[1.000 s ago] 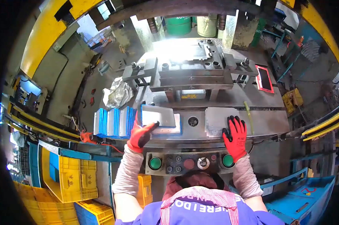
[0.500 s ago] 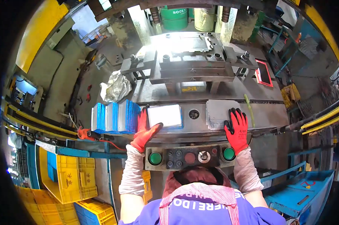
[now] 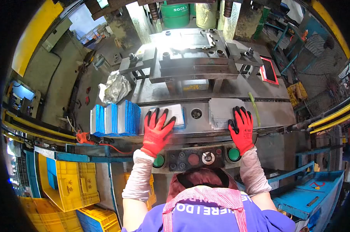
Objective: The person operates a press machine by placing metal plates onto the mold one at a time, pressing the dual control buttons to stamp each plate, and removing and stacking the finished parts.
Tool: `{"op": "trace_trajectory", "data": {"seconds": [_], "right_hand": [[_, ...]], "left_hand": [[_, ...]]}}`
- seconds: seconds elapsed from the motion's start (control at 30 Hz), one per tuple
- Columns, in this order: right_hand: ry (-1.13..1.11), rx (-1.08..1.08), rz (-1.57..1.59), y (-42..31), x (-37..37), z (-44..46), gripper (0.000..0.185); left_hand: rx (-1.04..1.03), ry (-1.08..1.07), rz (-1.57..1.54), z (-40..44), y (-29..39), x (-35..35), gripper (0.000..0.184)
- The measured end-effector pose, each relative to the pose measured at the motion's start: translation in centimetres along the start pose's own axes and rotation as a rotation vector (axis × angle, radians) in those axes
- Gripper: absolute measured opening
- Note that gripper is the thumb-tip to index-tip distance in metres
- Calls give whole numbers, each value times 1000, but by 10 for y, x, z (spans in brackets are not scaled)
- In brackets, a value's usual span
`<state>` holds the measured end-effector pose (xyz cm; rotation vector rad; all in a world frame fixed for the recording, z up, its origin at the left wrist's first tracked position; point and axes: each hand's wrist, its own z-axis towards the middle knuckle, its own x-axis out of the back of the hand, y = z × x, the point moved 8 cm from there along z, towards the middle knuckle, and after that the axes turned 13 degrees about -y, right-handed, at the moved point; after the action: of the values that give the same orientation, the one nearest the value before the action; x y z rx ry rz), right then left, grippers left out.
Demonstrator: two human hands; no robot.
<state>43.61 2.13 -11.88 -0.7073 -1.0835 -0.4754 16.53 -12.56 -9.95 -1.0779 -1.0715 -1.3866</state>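
Note:
My left hand point(image 3: 157, 131), in a red glove with black fingertips, lies palm down with its fingers spread. Its fingertips overlap the near left part of a small stack of flat plates point(image 3: 177, 113) with blue edges. Left of that hand stand tall upright bundles of blue-edged plates point(image 3: 117, 119). My right hand point(image 3: 242, 129), gloved alike, rests with fingers stretched out at the right edge of a stack of grey metal sheets point(image 3: 223, 110). Its thumb is near the sheets' front corner. Neither hand is closed round anything.
Beyond the ledge is a press die point(image 3: 198, 65) with a bright plate on top. A control panel point(image 3: 196, 158) with green buttons sits below my hands. A crumpled plastic bag point(image 3: 115, 88), a yellow-green strip point(image 3: 254, 106) and yellow crates point(image 3: 76, 183) are around.
My left hand has turned from the left edge of the blue-edged stack to lie over its near side, fingers spread forward. My right hand stays at the grey sheets. The view has shifted slightly.

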Motion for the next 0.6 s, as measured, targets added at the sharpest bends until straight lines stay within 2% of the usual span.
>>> {"op": "trace_trajectory", "data": {"seconds": [0.07, 0.17, 0.37, 0.5, 0.6], "right_hand": [[-8, -5, -4, 1, -1, 1, 59], [-7, 11, 6, 1, 0, 1, 59], [-17, 17, 13, -1, 5, 1, 60], [-10, 31, 5, -1, 5, 1, 59], [-15, 41, 9, 0, 4, 2, 59]], "left_hand": [[-50, 66, -73, 3, 2, 2, 46], [-100, 84, -7, 5, 3, -2, 43], [18, 24, 27, 2, 2, -3, 44], [-4, 52, -95, 6, 1, 4, 47], [13, 63, -88, 4, -3, 6, 38]]}}
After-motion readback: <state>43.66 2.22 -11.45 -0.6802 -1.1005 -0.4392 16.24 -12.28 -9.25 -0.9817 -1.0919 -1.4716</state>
